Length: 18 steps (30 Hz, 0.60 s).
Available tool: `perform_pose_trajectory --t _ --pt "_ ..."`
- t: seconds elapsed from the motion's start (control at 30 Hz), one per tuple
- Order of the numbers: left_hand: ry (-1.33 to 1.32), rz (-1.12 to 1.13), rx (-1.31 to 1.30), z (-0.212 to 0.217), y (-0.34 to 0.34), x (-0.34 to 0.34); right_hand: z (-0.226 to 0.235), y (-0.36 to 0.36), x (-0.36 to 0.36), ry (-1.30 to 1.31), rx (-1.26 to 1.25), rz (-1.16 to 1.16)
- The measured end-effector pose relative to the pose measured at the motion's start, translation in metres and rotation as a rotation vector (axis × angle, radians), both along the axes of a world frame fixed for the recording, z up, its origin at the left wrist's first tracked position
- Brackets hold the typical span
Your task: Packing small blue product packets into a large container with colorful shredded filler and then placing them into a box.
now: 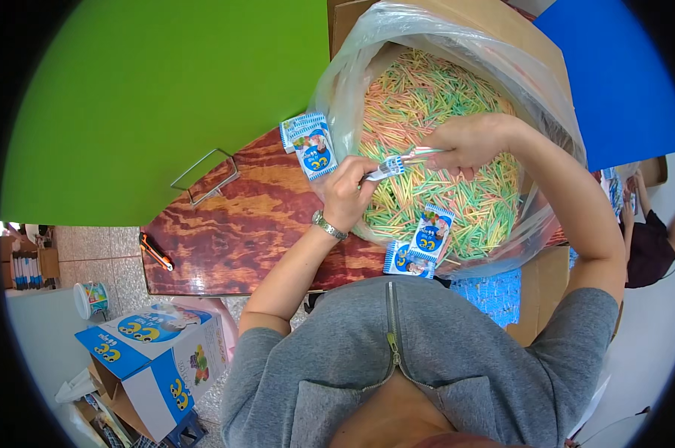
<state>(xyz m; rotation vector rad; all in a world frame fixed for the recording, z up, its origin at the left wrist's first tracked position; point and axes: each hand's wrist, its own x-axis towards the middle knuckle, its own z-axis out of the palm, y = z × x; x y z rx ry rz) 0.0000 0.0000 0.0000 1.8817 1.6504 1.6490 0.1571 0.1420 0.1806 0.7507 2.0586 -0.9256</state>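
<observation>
My left hand (346, 190), with a watch on its wrist, grips a small clear sleeve holding a bundle of coloured sticks (388, 167). My right hand (468, 142) pinches the other end of that bundle above the heap. Below lies a big clear plastic bag (337, 89) in a cardboard box (502, 30), full of thin pastel sticks (427, 97) in green, orange, yellow and pink. Blue and white small packets lie on the bag's near rim (425, 240) and on the wooden table by its left side (309, 142).
A dark red wooden table (233, 224) carries a wire frame (203, 175) and an orange cutter (155, 252) near its left edge. A blue and white carton (154, 358) and a small tub (91, 299) stand on the floor at left. Another person (647, 231) sits at right.
</observation>
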Motion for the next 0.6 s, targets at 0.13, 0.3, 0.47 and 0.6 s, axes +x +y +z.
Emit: perform_pose_trajectory --t 0.13,0.3,0.47,0.6 --pt "0.019 -0.009 0.009 0.003 0.000 0.005 -0.002 -0.009 -0.005 -0.010 0.300 0.305" --pt "0.046 -0.004 0.053 0.012 0.004 0.010 -0.002 -0.024 -0.013 0.134 0.605 0.352" --pt "-0.109 -0.056 -0.118 0.010 0.002 0.006 0.013 -0.024 -0.008 0.475 0.720 0.282" --pt "-0.223 -0.147 -0.115 -0.001 0.006 0.008 -0.023 -0.025 0.009 0.743 0.768 0.259"
